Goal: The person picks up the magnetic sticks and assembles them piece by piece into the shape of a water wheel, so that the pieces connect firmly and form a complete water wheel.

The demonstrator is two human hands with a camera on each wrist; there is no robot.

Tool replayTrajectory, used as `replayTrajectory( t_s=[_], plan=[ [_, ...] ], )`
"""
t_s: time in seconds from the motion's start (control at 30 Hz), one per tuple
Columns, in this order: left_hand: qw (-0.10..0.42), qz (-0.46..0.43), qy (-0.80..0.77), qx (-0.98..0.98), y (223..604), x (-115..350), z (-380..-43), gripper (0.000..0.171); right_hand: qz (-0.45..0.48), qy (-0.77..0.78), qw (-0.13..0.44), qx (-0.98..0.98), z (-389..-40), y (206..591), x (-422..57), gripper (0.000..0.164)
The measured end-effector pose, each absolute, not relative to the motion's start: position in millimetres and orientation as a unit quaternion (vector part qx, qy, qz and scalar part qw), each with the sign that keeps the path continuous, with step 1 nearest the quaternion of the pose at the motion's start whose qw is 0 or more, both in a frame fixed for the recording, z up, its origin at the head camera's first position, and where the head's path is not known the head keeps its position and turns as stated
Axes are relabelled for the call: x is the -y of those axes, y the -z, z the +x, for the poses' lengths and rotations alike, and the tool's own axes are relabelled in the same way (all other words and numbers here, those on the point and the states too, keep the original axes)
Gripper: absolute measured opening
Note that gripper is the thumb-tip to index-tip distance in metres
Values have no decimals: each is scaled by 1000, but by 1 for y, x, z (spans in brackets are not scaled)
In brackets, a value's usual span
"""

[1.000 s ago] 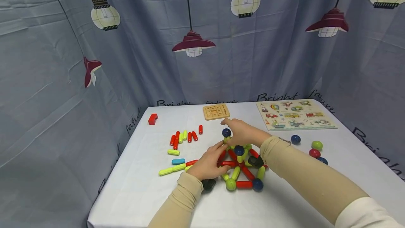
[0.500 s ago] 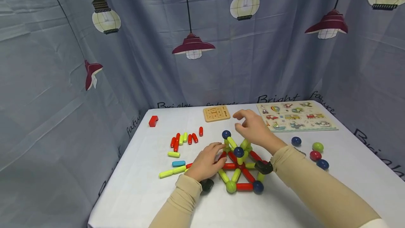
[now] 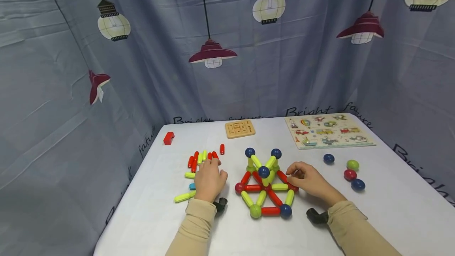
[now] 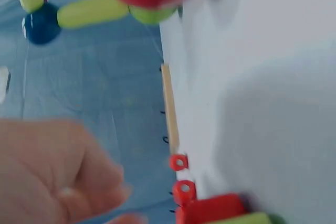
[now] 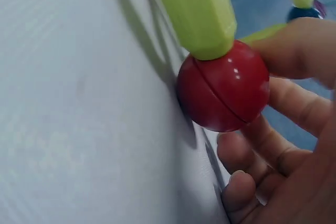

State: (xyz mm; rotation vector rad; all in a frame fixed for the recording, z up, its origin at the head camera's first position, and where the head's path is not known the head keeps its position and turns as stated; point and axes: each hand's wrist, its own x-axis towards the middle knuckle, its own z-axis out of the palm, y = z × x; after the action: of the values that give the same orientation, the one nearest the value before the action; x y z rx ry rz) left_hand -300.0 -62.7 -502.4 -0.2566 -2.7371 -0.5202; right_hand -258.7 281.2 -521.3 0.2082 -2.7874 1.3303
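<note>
Right grip point(image 3: 311, 181) is narrow, fingers curled round the red ball point(image 5: 223, 87) at the build's 3 o'clock (12 = away from wearer). Left grip point(image 3: 209, 181): fingers loosely bent, nothing seen in it. It's off at 9 to 10 o'clock by the loose rods point(image 3: 194, 167); can't tell if it touches any.

Change: half a second ago left was at the build's 9 o'clock side and right was up at its 1 o'clock, fingers parted. Left has since swung out to the rods, right has dropped to the ball.

Build point(image 3: 266, 187) sits between the two grips on the counter point(image 3: 142, 224). Its navy top balls point(image 3: 264, 172), three of them, stand on lime uprights with no hand on them. My read: upper tier holds itself, so left is freed up; right is probably just steadying the base. Two lime crossbars meet at the 6 o'clock top ball; none visible between 11 and 1, so that triangle looks unfinished.

Further out: loose balls point(image 3: 350, 175) at 2 to 3, puzzle board point(image 3: 330, 131) at 1, wooden tile point(image 3: 239, 128) at 11, red block point(image 3: 168, 138) at 10.
</note>
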Motion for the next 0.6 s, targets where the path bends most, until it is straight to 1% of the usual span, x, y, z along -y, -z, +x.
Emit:
replayTrajectory(
  t_s=[0.03,0.1,0.17,0.23,0.27,0.33,0.4,0.5,0.6],
  plan=[
    [179,-79,182,963,503,65,-302,35,73,-434,26,897,-258,525,-282,18],
    [167,-74,185,966,504,67,-308,50,83,-440,34,894,-258,527,-283,17],
    [128,-88,181,971,507,66,-315,63,83,-442,40,892,-258,527,-284,16],
    [87,-105,166,977,511,63,-323,70,82,-440,41,894,-258,525,-285,14],
    [73,-112,155,979,512,61,-327,71,81,-437,41,895,-258,524,-286,14],
    [62,-118,136,982,515,58,-334,69,80,-436,40,896,-258,524,-287,13],
    [72,-117,124,983,518,57,-336,66,81,-437,37,895,-259,526,-287,13],
    [99,-113,119,981,523,58,-332,59,79,-443,30,892,-258,531,-285,12],
    [120,-118,131,977,526,60,-326,58,78,-445,23,892,-256,535,-282,11]
  ],
)
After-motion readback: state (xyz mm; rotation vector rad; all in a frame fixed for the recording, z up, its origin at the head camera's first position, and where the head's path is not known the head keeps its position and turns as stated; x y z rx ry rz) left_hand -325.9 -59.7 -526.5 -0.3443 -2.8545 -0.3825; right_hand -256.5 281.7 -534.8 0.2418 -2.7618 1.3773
